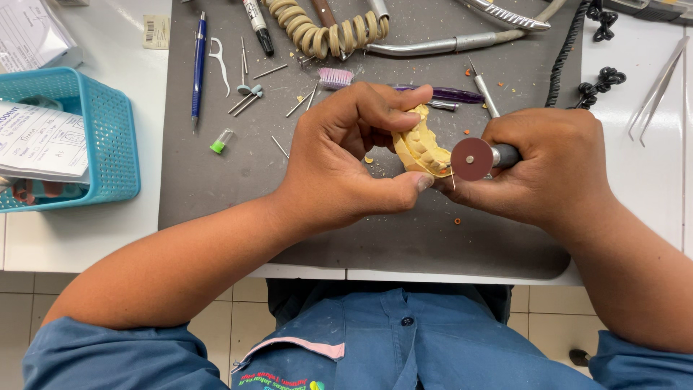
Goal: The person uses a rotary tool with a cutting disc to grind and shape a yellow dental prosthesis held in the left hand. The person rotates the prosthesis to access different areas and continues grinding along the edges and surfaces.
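Note:
My left hand (346,162) pinches a yellow dental cast with a row of teeth (420,146) between thumb and fingers, above a dark grey mat (216,173). My right hand (552,170) grips a rotary handpiece whose dark shaft (505,154) pokes out of the fist. A reddish round disc (471,159) on its tip sits right at the cast's right edge. Small orange crumbs lie on the mat around both hands.
A teal basket (108,137) with papers stands at the left. On the mat lie a blue pen (198,65), a black marker (257,25), a toothbrush (336,77), several thin burs and a coiled beige cord (325,32). Tweezers (658,87) rest at the right.

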